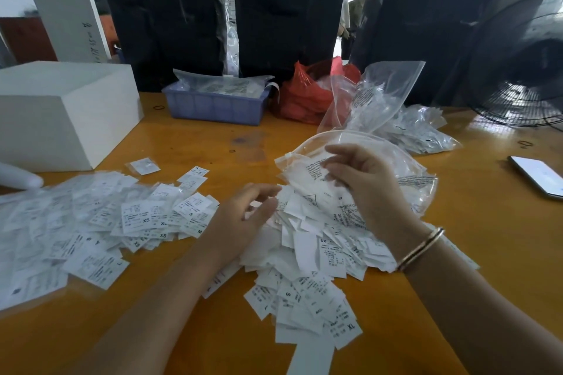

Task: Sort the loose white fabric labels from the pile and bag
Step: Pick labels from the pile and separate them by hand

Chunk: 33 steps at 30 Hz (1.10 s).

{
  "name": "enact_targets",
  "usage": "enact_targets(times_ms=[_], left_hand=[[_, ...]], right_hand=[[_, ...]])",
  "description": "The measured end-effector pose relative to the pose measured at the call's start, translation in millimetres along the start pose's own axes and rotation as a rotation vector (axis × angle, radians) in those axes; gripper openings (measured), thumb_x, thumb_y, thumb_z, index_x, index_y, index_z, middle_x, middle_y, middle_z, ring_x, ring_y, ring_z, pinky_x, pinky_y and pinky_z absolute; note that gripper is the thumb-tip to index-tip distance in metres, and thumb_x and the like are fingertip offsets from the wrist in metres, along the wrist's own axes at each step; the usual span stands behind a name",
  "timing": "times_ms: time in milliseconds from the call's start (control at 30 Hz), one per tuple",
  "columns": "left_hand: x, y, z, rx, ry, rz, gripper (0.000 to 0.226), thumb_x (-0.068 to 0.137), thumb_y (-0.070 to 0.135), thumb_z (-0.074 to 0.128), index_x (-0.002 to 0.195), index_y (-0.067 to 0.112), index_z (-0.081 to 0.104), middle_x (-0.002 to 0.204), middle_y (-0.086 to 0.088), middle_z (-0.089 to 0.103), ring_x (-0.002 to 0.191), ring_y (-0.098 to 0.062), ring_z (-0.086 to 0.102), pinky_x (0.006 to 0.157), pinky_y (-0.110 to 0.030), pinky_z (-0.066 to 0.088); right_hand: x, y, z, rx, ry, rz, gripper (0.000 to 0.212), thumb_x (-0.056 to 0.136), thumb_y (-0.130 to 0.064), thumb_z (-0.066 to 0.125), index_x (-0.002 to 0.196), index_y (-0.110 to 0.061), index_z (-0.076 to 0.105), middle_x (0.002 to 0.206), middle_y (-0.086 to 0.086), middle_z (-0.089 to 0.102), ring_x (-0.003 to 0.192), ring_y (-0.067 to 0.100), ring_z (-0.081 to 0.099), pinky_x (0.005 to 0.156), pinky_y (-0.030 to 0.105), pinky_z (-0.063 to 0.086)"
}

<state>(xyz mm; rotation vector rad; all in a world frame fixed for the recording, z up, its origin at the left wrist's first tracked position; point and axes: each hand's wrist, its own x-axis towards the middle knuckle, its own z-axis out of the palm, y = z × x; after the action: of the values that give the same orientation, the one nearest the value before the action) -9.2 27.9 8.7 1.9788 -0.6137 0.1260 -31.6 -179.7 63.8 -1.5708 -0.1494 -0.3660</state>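
A heap of loose white fabric labels (307, 256) with printed size letters lies on the orange table (195, 143) in front of me. A clear zip bag (393, 158) with printed text rests on the far side of the heap, its mouth facing left. My right hand (362, 183) pinches the bag's near edge at the opening. My left hand (246, 210) rests on the left flank of the heap, fingers spread and slightly curled over labels. A second, flatter spread of labels (91, 222), many in small clear sleeves, covers the table's left side.
A white box (61, 109) stands at the back left. A blue tray (213, 106) with bagged labels, a red plastic bag (307, 91) and more clear bags (417, 128) sit behind. A phone (539, 175) lies at the right edge, a fan (524, 70) behind it.
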Motion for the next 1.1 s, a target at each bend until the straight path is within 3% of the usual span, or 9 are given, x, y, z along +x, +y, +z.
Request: enact_targets(times_ms=[200, 333, 400, 500, 600, 700, 900, 1033, 1100], left_hand=[[-2, 9, 3, -0.265, -0.135, -0.103, 0.067, 0.064, 0.087, 0.046, 0.120, 0.050, 0.046, 0.115, 0.029, 0.059, 0.108, 0.011, 0.053, 0.085, -0.006, 0.044], [0, 11, 6, -0.308, -0.056, -0.102, 0.013, 0.076, 0.031, 0.070, 0.089, 0.031, 0.069, 0.079, 0.008, 0.072, 0.076, -0.002, 0.067, 0.065, -0.010, 0.049], [1, 8, 5, -0.312, -0.021, -0.107, 0.010, 0.081, 0.015, 0.069, 0.084, 0.024, 0.070, 0.072, 0.010, 0.072, 0.068, 0.002, 0.065, 0.062, -0.009, 0.047], [4, 3, 3, -0.353, 0.062, -0.140, 0.007, 0.087, 0.012, 0.064, 0.086, 0.019, 0.067, 0.075, 0.010, 0.073, 0.069, 0.002, 0.067, 0.059, -0.009, 0.048], [5, -2, 4, -0.454, 0.108, -0.208, 0.005, 0.091, 0.008, 0.059, 0.091, 0.013, 0.061, 0.082, 0.003, 0.075, 0.078, -0.007, 0.070, 0.058, -0.013, 0.049], [5, -3, 3, -0.533, 0.094, -0.228, 0.011, 0.089, 0.002, 0.060, 0.094, 0.011, 0.057, 0.083, -0.002, 0.075, 0.076, -0.011, 0.071, 0.058, -0.015, 0.051], [4, -3, 1, -0.539, 0.108, -0.245, 0.028, 0.086, 0.000, 0.064, 0.099, 0.025, 0.067, 0.085, 0.003, 0.074, 0.079, -0.008, 0.069, 0.063, -0.015, 0.050], [4, -1, 1, -0.525, 0.104, -0.271, 0.025, 0.080, 0.010, 0.071, 0.085, 0.034, 0.075, 0.083, 0.007, 0.073, 0.078, -0.006, 0.067, 0.067, -0.016, 0.051], [3, 1, 2, -0.497, 0.107, -0.277, 0.014, 0.072, 0.029, 0.073, 0.082, 0.038, 0.076, 0.085, 0.010, 0.074, 0.076, -0.003, 0.066, 0.070, -0.019, 0.051]], right_hand=[[-27, 12, 17, 0.215, -0.206, 0.159, 0.030, 0.084, 0.013, 0.054, 0.099, -0.011, 0.065, 0.078, 0.004, 0.071, 0.069, 0.014, 0.066, 0.065, 0.018, 0.054], [-28, 15, 19, 0.009, -0.237, 0.126, 0.029, 0.085, 0.012, 0.057, 0.099, -0.013, 0.064, 0.076, 0.000, 0.070, 0.070, 0.012, 0.067, 0.065, 0.018, 0.053], [-27, 10, 11, -0.206, -0.267, 0.103, 0.026, 0.086, 0.003, 0.060, 0.099, -0.020, 0.063, 0.080, -0.002, 0.069, 0.071, 0.009, 0.066, 0.064, 0.017, 0.051], [-28, -2, -12, -0.852, -0.509, 0.047, 0.017, 0.087, -0.025, 0.065, 0.099, -0.033, 0.057, 0.086, -0.012, 0.061, 0.073, 0.001, 0.057, 0.063, 0.013, 0.048], [-38, -7, -24, -1.271, -0.713, 0.078, 0.037, 0.081, -0.049, 0.065, 0.114, -0.035, 0.056, 0.099, -0.021, 0.051, 0.085, -0.005, 0.050, 0.068, 0.011, 0.040], [-46, -7, -17, -1.441, -0.705, 0.031, 0.051, 0.077, -0.056, 0.064, 0.121, -0.031, 0.056, 0.110, -0.015, 0.049, 0.099, 0.008, 0.052, 0.082, 0.026, 0.045], [-45, -5, -10, -1.473, -0.685, -0.078, 0.036, 0.092, -0.048, 0.047, 0.116, -0.028, 0.065, 0.110, -0.012, 0.056, 0.098, 0.011, 0.057, 0.086, 0.032, 0.048], [-43, -2, -12, -1.437, -0.616, -0.069, 0.033, 0.095, -0.039, 0.039, 0.104, -0.022, 0.066, 0.101, -0.008, 0.064, 0.090, 0.012, 0.060, 0.079, 0.032, 0.053], [-42, 0, -10, -1.398, -0.525, -0.089, 0.031, 0.095, -0.035, 0.037, 0.098, -0.024, 0.066, 0.088, -0.008, 0.067, 0.076, 0.009, 0.061, 0.071, 0.030, 0.054]])
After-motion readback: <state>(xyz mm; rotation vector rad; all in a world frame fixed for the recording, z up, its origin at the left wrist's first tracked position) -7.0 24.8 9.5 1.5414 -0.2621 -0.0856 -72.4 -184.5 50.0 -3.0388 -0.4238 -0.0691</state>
